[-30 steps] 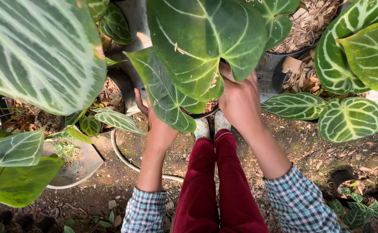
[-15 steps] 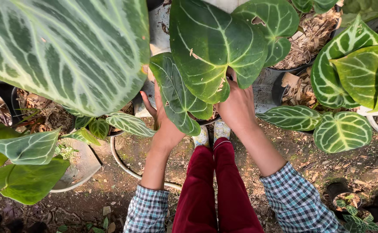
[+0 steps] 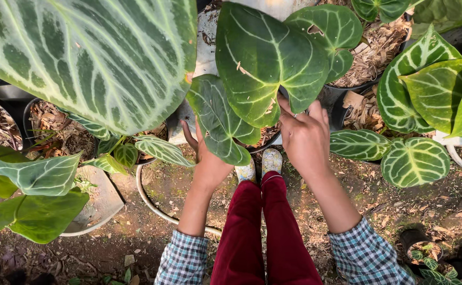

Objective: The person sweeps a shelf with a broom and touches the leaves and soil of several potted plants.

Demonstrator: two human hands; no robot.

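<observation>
Heart-shaped leaf (image 3: 270, 58), dark green w/ pale veins, hangs right above the right hand (image 3: 306, 138); its lower lobes sit at the fingertips, index finger pointing up to the notch where the lobes meet. Right hand's fingers are loosely curled, back of hand to the camera; can't tell if it actually pinches the leaf or stem, since the contact spot is hidden behind the fingers. Left hand (image 3: 205, 158) sits to the left of it, mostly covered by a narrower drooping leaf (image 3: 218, 119); only thumb side and wrist show, so grip unclear. Between the 2 hands, just under the leaves, part of a dark pot rim (image 3: 265, 145) shows. Below the hands: dark red trousers (image 3: 262, 232) and light patterned shoes (image 3: 260, 166) on bare soil, plaid cuffs (image 3: 368, 256) on both forearms. Further left of the left hand, a huge striped leaf (image 3: 91, 58) fills the top corner, w/ smaller veined leaves below it and a white curved pot edge (image 3: 152, 203) on the ground. Right of the right hand, 2 round veined leaves (image 3: 413, 161) lie low, more big foliage above, plus pots filled w/ dry brown mulch (image 3: 371, 45).
</observation>
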